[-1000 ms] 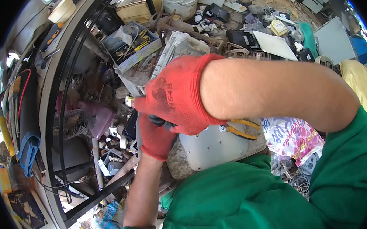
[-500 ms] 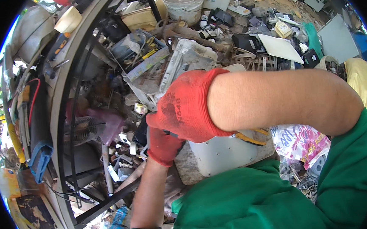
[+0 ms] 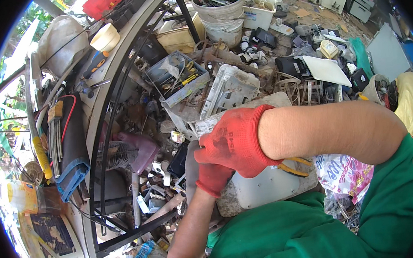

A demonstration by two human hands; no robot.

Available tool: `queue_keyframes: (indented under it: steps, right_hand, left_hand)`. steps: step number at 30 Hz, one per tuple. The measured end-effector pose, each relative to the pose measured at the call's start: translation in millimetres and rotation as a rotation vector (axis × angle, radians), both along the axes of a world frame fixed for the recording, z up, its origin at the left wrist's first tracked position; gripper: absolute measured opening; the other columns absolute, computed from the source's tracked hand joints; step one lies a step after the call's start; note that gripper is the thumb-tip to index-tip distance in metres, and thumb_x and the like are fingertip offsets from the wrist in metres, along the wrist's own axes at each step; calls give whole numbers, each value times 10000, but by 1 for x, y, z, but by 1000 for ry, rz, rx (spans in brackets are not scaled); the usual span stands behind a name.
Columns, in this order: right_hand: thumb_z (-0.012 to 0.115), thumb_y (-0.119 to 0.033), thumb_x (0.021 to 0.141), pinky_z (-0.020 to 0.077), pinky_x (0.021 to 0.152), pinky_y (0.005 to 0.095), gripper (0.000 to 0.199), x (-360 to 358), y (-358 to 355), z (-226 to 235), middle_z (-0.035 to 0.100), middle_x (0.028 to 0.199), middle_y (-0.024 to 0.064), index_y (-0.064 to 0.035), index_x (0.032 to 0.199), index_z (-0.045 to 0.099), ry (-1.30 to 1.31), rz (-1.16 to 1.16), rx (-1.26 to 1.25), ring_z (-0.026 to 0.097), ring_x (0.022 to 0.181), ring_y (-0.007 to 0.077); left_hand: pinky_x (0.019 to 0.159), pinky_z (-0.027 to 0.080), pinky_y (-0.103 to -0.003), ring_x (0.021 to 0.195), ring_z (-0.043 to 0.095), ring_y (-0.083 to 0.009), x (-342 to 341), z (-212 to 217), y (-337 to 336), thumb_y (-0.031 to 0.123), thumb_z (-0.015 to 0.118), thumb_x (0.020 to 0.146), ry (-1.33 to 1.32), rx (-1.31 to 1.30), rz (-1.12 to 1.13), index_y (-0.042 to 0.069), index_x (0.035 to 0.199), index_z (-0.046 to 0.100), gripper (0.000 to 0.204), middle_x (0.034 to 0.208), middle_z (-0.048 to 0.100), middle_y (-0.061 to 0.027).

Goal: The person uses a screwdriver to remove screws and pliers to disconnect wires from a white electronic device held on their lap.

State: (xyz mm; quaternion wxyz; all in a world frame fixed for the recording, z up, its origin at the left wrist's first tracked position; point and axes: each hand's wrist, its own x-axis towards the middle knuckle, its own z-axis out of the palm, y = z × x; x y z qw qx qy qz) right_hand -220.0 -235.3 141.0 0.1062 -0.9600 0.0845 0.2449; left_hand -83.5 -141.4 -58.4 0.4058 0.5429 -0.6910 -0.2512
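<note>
Both my hands wear red gloves and meet in the middle, over a pale panel. My right hand is closed, back upward, and lies across my left hand, whose fingers are curled and mostly hidden beneath it. Whatever they grip is covered by the gloves. A dull grey piece shows just left of the hands; I cannot tell whether it is held. The smooth pale panel rests on a worn, dirty board in front of my body. Yellow-and-black tool handles lie on the panel, right of my right wrist.
A metal-framed rack with tools runs along the left. Ahead are a blue-grey toolbox, a whitish plastic housing and a bucket of scrap. Mixed scrap covers the ground; a printed plastic bag lies under my right arm.
The whole view has shifted, so the scene and my hands sit lower and farther right. My hands stay together, and more of the grey piece beside them shows.
</note>
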Motion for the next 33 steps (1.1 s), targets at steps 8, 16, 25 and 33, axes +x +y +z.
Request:
queue_keyframes:
  steps: [8, 16, 25, 33]
  right_hand:
    - [693, -161, 846, 588, 829, 488, 370, -1, -1, -1, 723, 1105, 138, -53, 1198, 663, 70, -23, -121, 718, 1030, 361]
    - [709, -208, 855, 596, 780, 499, 464, 5, 7, 8, 747, 1035, 117, -109, 1303, 637, 77, -201, -184, 737, 972, 356]
    - [683, -203, 868, 572, 889, 496, 437, -4, -2, 3, 692, 1188, 141, -93, 1288, 635, 65, 3, -14, 689, 1110, 357]
    - [698, -270, 859, 589, 815, 493, 461, -8, -4, 0, 752, 1053, 135, -60, 1264, 634, -40, -108, -208, 735, 980, 378]
  left_hand:
    - [944, 495, -332, 1083, 632, -169, 28, 0, 17, 82, 767, 917, 695, 341, -49, -2, 1265, 613, 390, 1209, 676, -98]
    - [857, 533, -317, 968, 675, -130, 16, 25, 0, 77, 832, 836, 464, 196, 11, 5, 1152, 682, 357, 1057, 740, -46]
    - [934, 527, -336, 1111, 650, -150, 22, 28, 7, 26, 813, 846, 482, 190, -72, 16, 1334, 570, 545, 1240, 685, -90]
    - [916, 537, -340, 1112, 668, -164, 3, 24, -12, 90, 849, 805, 277, 17, 42, 5, 1276, 623, 530, 1256, 697, -111]
